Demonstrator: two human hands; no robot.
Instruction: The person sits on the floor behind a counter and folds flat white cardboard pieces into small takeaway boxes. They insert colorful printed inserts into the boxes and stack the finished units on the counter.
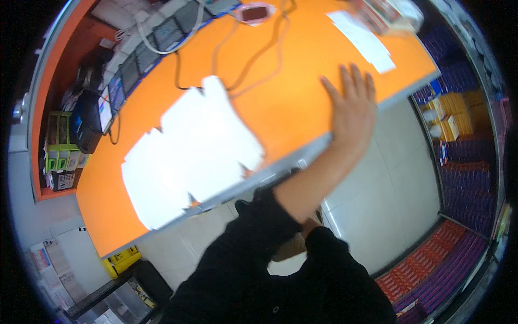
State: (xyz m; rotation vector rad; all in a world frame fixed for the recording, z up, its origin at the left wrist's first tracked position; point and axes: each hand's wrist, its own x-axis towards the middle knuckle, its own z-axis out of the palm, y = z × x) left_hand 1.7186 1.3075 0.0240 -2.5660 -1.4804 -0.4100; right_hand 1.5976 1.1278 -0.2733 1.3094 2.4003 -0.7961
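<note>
My left arm reaches across to the right, and my left hand (353,110) lies palm down on the orange tabletop (299,81), close to its near edge. Its fingers are spread, with nothing under or between them that I can see. To the left of it lies a large white flat sheet (189,151) with notched edges, bright and partly washed out; a gap separates it from the hand. At the lower middle, only a bit of skin of my right hand (309,227) shows beyond its black sleeve; its fingers are hidden behind my left forearm.
White paper slips (367,43) lie by a stack of boxes (388,16) at the far right. Cables run over the table near a dark device on a pink base (255,13). Dark panels (145,54) line the far left edge. Packed shelves (464,162) stand on the right.
</note>
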